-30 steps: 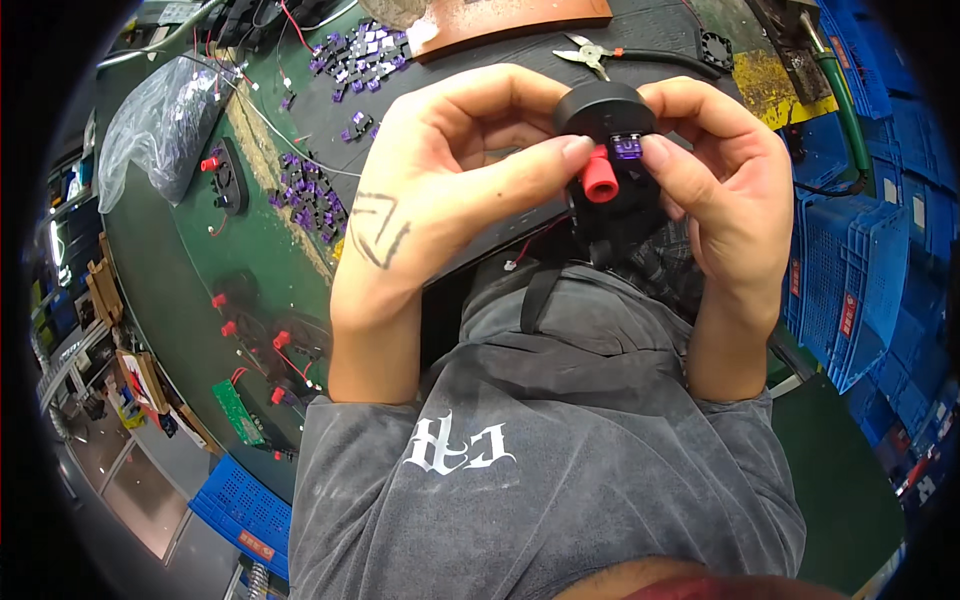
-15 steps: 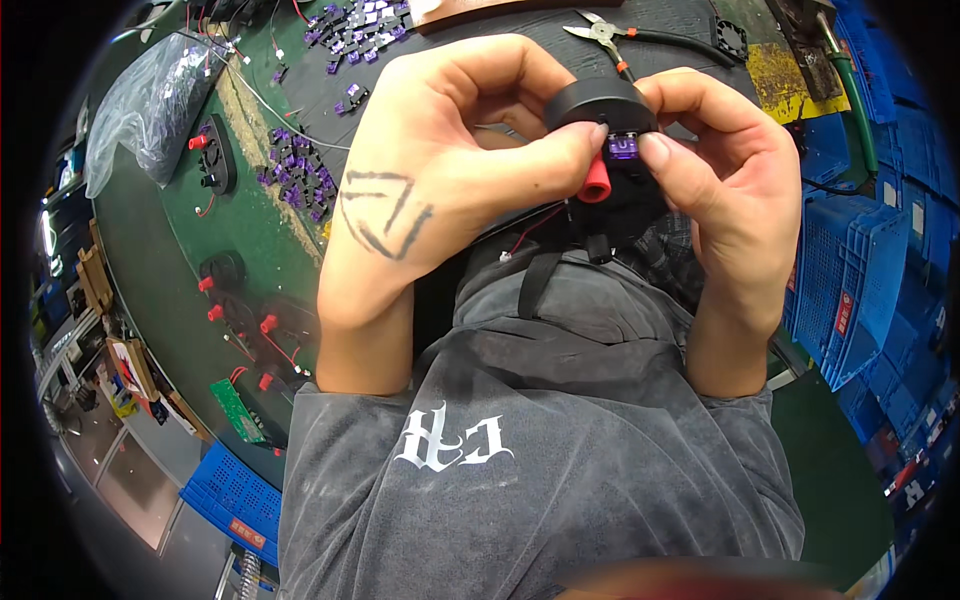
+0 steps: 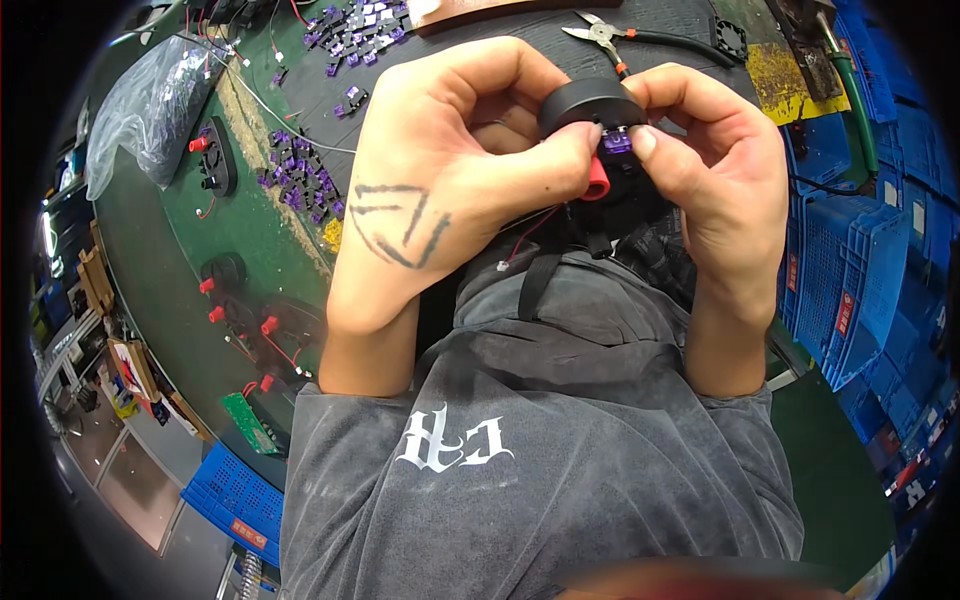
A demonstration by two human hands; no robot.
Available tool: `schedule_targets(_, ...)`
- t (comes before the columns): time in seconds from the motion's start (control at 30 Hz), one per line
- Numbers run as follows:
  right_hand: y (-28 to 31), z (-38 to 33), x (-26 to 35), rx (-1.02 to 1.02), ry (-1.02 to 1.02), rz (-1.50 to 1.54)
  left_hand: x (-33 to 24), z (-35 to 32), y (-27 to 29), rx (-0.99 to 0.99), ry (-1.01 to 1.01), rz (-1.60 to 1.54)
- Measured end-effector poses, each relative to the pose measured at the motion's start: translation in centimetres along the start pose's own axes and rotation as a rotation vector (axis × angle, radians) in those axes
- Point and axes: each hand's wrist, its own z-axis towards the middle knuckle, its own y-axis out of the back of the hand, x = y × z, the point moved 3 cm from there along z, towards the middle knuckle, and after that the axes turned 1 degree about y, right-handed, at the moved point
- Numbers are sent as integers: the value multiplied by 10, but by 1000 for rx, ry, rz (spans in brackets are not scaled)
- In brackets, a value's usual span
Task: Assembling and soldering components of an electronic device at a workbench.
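Observation:
In front of my chest a black housing with a rounded end (image 3: 592,107) is held between both hands. My left hand (image 3: 480,165) grips it from the left, thumb pressed against its face and fingers curled behind. My right hand (image 3: 715,170) pinches the right side, its thumb tip at a small purple switch (image 3: 617,142) set in or against the housing. I cannot tell how deep the switch sits. A red tubular post (image 3: 598,182) sticks out below my left thumb. A thin wire ends in a white connector (image 3: 503,266) under the left hand.
Purple-and-black switches (image 3: 300,172) lie in piles on the bench, more (image 3: 355,35) farther back. Cutting pliers (image 3: 603,35) lie beyond my hands. At left are a clear plastic bag (image 3: 150,110), similar black housings (image 3: 217,160) and a green circuit board (image 3: 250,425); blue crates (image 3: 845,280) stand right.
Both hands and the housing have shifted slightly; the housing and right hand are a little farther left. The grip stays on the housing, with the purple switch still between the thumbs.

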Motion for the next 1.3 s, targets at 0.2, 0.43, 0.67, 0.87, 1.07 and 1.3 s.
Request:
schedule_targets(0.2, 6, -9, 5, 24, -51, 67, 1, -4, -5, -5, -16, -7)
schedule_targets(0.43, 8, -15, 7, -78, 183, -158, 0, -4, -14, -31, -77, 40)
schedule_targets(0.67, 5, -10, 2, -148, 48, 28, 5, 1, -7, 14, 0, -40)
schedule_targets(0.87, 7, -10, 0, -133, 90, 76, 9, 3, -3, 53, -25, -93)
schedule_targets(1.07, 7, -5, -4, -86, 75, 204, 10, 5, -6, 87, -30, -130)
schedule_targets(1.3, 4, -1, -8, -77, 76, 173, 12, 4, -5, 32, -43, -93)
